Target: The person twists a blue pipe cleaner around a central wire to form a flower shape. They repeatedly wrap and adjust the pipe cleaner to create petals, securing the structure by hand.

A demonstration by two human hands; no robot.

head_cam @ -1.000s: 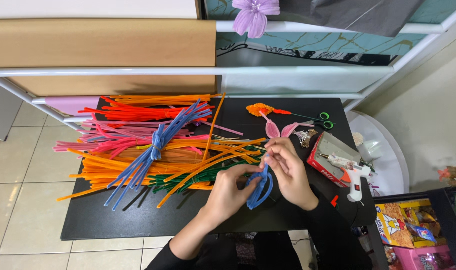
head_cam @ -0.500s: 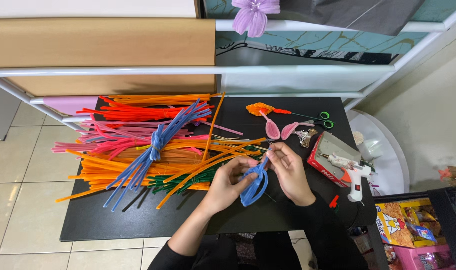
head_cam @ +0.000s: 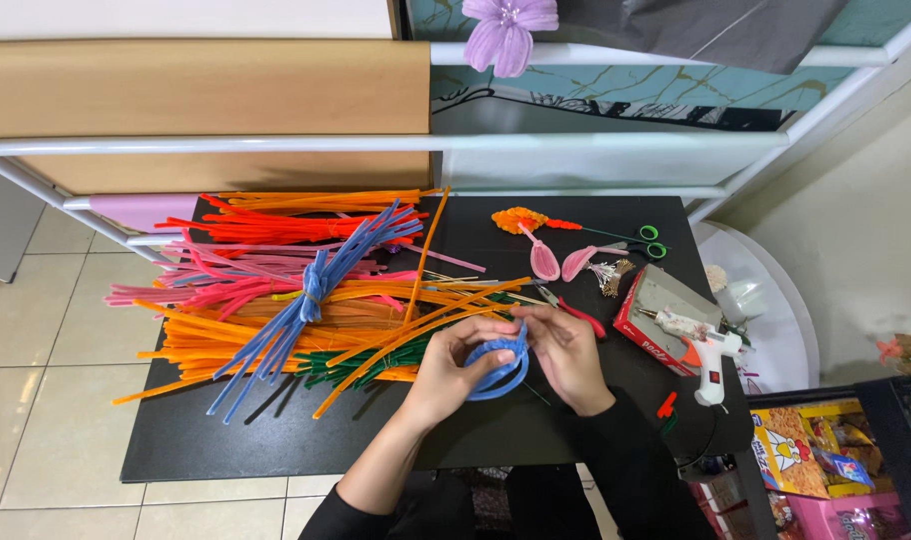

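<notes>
Both hands work over the near-middle of the black bench [head_cam: 226, 440]. The left hand [head_cam: 446, 375] and the right hand [head_cam: 571, 355] together hold a blue pipe-cleaner loop [head_cam: 496, 362], which is raised just above the bench surface between them. Fingers of both hands are closed on it: the left pinches the upper left of the loop, the right pinches its upper right, where the ends appear to meet.

Surrounding items:
- A large pile of loose pipe cleaners [head_cam: 306, 290] — orange, pink, red, green — covers the left half of the bench, with a tied blue bundle [head_cam: 311, 290] lying on top.
- Two pink petal shapes [head_cam: 561, 262] and an orange piece [head_cam: 521, 218] lie near the far edge.
- Green-handled scissors [head_cam: 641, 240] sit toward the far right corner.
- A glue gun [head_cam: 701, 345] rests on a red box [head_cam: 656, 320] at the right edge.
- Red-handled pliers [head_cam: 571, 305] lie just beyond the right hand.

Risk assessment: the loop is likely springy. If either pinch loosens, it may unwind and lose its shape. An orange stem from the pile reaches close to the left hand and could snag the loop.
</notes>
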